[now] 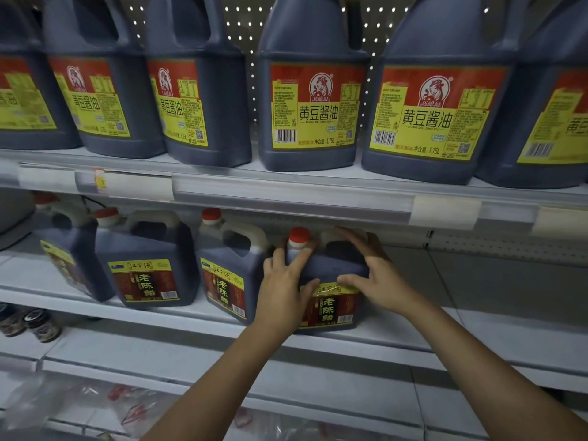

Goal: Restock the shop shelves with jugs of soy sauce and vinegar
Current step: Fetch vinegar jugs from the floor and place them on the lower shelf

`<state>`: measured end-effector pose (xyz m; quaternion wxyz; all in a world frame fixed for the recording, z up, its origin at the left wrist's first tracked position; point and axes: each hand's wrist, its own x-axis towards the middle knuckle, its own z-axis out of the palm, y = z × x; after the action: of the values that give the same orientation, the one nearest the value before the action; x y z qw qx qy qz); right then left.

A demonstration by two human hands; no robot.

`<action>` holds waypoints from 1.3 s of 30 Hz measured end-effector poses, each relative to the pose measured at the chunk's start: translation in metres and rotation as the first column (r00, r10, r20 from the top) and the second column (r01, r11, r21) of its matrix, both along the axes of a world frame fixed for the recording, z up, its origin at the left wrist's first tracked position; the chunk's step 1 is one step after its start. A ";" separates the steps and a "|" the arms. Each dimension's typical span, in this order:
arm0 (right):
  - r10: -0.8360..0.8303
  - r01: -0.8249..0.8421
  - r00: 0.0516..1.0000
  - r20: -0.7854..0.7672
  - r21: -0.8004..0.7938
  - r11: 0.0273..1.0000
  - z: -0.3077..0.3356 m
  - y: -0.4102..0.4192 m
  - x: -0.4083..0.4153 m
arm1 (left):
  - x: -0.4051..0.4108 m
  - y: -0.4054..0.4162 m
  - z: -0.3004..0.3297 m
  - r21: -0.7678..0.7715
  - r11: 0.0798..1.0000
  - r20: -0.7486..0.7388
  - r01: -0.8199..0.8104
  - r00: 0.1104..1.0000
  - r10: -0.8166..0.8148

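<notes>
Fingers, left hand (283,289): we record them spread and curled against the left shoulder of the vinegar jug (331,281), thumb laid across the top of its label; grasping. Fingers, right hand (377,278): curled over the jug's handle and right shoulder, thumb on the label's upper edge; grasping as well. Both forearms reach in from the lower edge.

Vinegar jug: dark, red cap (299,235), upright on the middle shelf (477,323), rightmost of its row. Our hands cover most of its upper body; only the lower label reads clearly.

Row of vinegar jugs: three more to the left, the nearest (229,275) just beside the held one, the next (146,272) facing front, the far-left one (71,259) blurred and turned, its label hard to make out.

Soy sauce jugs (313,106): six on the upper shelf (286,189), red-and-yellow labels; tops cut off by the frame, outermost ones cropped at either side. Pegboard back panel (251,43) shows between them.

Price strip on the upper shelf's edge: tags blurred, unreadable.

Small jars (28,323): lower left, partly cut off, contents not identifiable.

Bottom shelf: clear plastic packets (127,405), blurred; we cannot tell what they hold.
</notes>
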<state>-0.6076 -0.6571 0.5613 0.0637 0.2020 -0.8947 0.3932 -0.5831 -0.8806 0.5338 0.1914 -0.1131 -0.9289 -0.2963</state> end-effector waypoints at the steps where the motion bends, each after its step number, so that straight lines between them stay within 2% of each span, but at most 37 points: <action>1: -0.001 0.001 1.000 0.004 0.001 1.000 0.001 0.000 0.000 | 0.000 0.001 0.001 -0.007 1.000 0.002 -0.018 1.000 0.018; 6: -0.011 0.011 1.000 0.008 -0.024 1.000 0.001 -0.004 0.003 | -0.006 0.000 0.003 0.011 1.000 0.010 -0.016 1.000 0.016; 17: 0.095 -0.086 0.993 0.073 -0.116 0.989 -0.008 -0.003 -0.001 | -0.004 -0.001 0.005 0.017 1.000 0.028 -0.010 1.000 0.010; 23: 0.051 -0.042 0.994 0.099 -0.093 0.995 -0.008 -0.007 0.001 | -0.001 -0.007 0.011 0.039 0.998 0.094 0.044 0.994 -0.047; 27: -0.067 0.077 0.987 0.146 -0.060 0.995 -0.016 -0.008 0.007 | 0.003 -0.021 0.019 0.050 0.992 0.123 0.120 0.984 -0.125; 30: -0.216 0.223 0.970 0.115 -0.044 0.974 -0.023 -0.015 0.025 | 0.011 -0.033 0.027 0.077 0.983 0.025 0.167 0.985 -0.170; 32: -0.277 0.283 0.959 0.067 -0.120 0.951 -0.023 -0.024 0.046 | 0.019 -0.038 0.029 0.107 0.966 -0.015 0.237 0.971 -0.237; 35: -0.391 0.388 0.920 0.006 -0.140 0.911 -0.027 -0.031 0.088 | 0.024 -0.035 0.027 0.079 0.893 0.036 0.443 0.894 -0.446; 39: -0.557 0.553 0.831 -0.010 -0.100 0.827 -0.031 -0.020 0.162 | 0.031 0.000 0.029 0.058 0.786 0.090 0.615 0.781 -0.618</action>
<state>-0.4454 -0.6767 0.5304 0.2015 -0.0622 -0.8942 0.3948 -0.5521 -0.8805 0.5629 0.0368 -0.3923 -0.8457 -0.3600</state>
